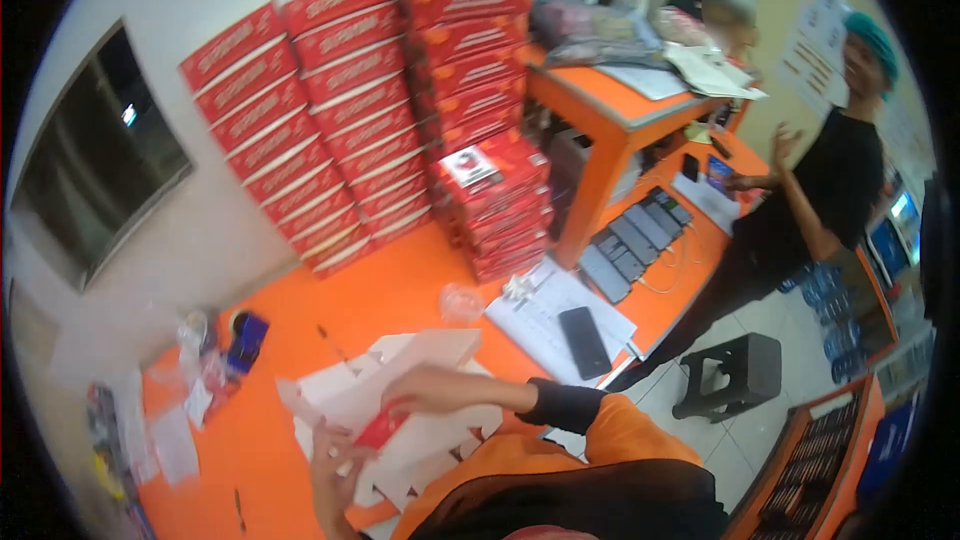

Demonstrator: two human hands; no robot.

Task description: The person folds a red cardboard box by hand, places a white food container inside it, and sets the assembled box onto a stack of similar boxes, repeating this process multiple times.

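A partly folded cardboard box [440, 348], white on its inner side with a red patch showing, lies on the orange table in front of me. My left hand [335, 462] is at its near left edge, with the fingers closed over the card. Over the middle of the box, my right hand [432, 390] reaches in from the right with a dark cuff at the wrist. Its fingers are bent and pressed against a raised flap beside the red patch. Further flat white card lies under both hands.
Tall stacks of red boxes [350, 90] stand along the wall, with a shorter red stack [495, 200] nearer. An open notebook [535, 315] and a black phone [584, 342] lie to the right. Beyond are several phones [632, 238], a person [815, 170] and a stool [735, 375].
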